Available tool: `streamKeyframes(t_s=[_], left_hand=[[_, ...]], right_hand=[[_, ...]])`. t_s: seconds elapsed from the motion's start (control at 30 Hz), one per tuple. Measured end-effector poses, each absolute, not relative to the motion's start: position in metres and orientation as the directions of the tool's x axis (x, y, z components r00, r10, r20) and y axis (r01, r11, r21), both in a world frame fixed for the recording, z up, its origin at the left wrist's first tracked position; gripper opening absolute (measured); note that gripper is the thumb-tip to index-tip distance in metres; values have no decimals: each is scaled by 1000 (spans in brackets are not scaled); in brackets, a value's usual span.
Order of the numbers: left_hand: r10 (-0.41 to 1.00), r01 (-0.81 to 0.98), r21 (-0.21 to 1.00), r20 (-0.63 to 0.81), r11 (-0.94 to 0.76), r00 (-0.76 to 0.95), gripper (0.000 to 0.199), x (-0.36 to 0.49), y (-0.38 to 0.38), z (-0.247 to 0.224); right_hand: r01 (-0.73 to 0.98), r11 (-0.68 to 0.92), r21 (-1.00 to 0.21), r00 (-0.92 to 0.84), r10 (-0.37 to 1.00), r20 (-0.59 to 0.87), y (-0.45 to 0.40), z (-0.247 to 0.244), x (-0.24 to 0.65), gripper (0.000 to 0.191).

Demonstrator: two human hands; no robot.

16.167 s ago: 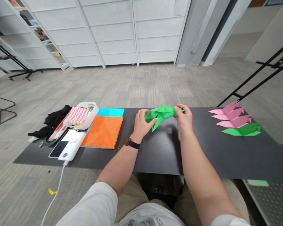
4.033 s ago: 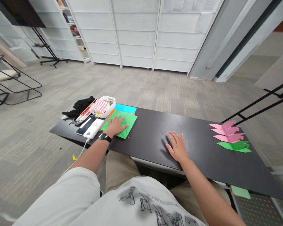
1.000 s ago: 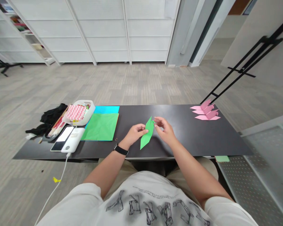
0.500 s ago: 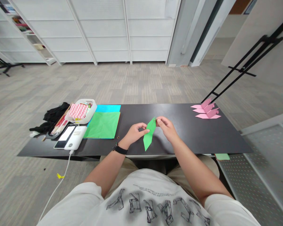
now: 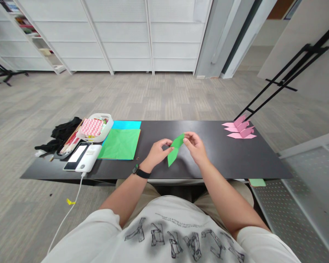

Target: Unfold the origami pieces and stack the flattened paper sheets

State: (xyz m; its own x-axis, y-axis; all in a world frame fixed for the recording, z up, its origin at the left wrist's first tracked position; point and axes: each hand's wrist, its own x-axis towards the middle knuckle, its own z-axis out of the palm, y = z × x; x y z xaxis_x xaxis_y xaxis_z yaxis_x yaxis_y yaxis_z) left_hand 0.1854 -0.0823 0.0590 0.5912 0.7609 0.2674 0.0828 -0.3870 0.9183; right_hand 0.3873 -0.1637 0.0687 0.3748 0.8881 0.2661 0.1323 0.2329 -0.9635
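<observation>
A folded piece of green origami paper (image 5: pixel 174 154), long and pointed at its lower end, is held up above the dark table between my two hands. My left hand (image 5: pixel 159 152) pinches its left side between thumb and fingers. At the upper right end, my right hand (image 5: pixel 195 147) grips the paper with thumb and fingertips closed. Farther right on the table stand several folded pink paper figures (image 5: pixel 241 130) with raised points, lined up close together.
A stack of green paper sheets (image 5: pixel 120 144) with blue ones beneath lies left of my hands. Beyond it are a white basket (image 5: pixel 107 128), a white power bank (image 5: pixel 89 157) with a cable, a phone (image 5: pixel 76 157) and black cloth (image 5: pixel 63 132). A black stand (image 5: pixel 282 82) leans behind the table's right end.
The green paper has tilted, its upper end swinging right and its lower tip rising a little. My right hand has moved its hold along the upper end.
</observation>
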Motion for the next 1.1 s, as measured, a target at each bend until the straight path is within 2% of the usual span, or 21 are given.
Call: streamKeyframes(t_s=[0.1, 0.17, 0.27, 0.37, 0.53, 0.67, 0.8, 0.93, 1.1], left_hand=[[806, -4, 954, 255, -299, 534, 29, 191, -78, 56], [822, -77, 972, 229, -223, 521, 39, 196, -75, 54], [852, -138, 980, 193, -143, 487, 49, 206, -70, 49], [885, -119, 986, 160, -120, 436, 41, 216, -66, 42], [927, -93, 992, 115, -87, 358, 26, 233, -59, 29], [946, -76, 991, 126, -108, 298, 23, 241, -59, 23], [915, -59, 973, 228, -221, 332, 18, 241, -66, 27], [865, -104, 950, 312, -296, 394, 24, 238, -68, 42], [850, -127, 941, 338, -314, 403, 28, 244, -54, 57]], right_hand=[[126, 199, -972, 253, 941, 226, -164, 63, 385, 56], [134, 152, -979, 202, 963, 178, -164, 55, 383, 48], [145, 125, -982, 228, 961, 156, -161, 44, 382, 36], [207, 133, -969, 291, 938, 191, -156, 39, 384, 33], [408, 162, -898, 302, 905, 300, -144, 34, 390, 31], [468, 191, -863, 333, 866, 372, -136, 23, 389, 29], [498, 236, -835, 355, 822, 444, -134, 20, 386, 23], [524, 281, -804, 355, 786, 506, -131, 34, 387, 18], [587, 328, -741, 310, 754, 579, -119, 53, 396, 14]])
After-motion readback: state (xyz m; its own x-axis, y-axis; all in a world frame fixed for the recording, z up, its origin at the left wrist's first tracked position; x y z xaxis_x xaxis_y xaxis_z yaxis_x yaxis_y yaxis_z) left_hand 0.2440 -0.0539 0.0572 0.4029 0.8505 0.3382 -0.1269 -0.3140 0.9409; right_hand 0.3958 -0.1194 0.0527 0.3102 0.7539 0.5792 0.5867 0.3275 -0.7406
